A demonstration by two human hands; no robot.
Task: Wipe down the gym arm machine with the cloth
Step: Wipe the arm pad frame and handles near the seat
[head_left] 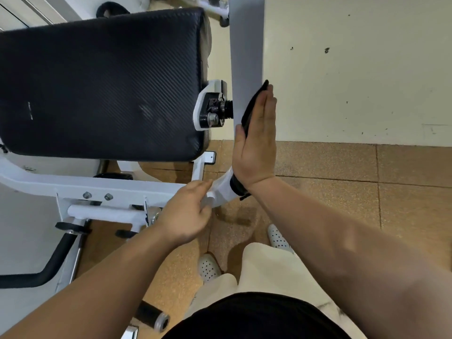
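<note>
The gym arm machine has a white frame (122,189) and a large black pad (102,84) at the upper left. A grey flat arm (245,50) rises at centre. My right hand (254,148) lies flat, fingers straight, pressing a black cloth (252,106) against the right side of the grey arm. Most of the cloth is hidden between palm and metal. My left hand (188,214) curls its fingers around a white peg on the curved frame piece just below.
A cream wall (354,69) stands close behind the grey arm. Black handle grips (49,270) sit at the lower left and another (152,316) at bottom centre. My feet in white perforated shoes (209,266) stand on the tan tiled floor (367,182).
</note>
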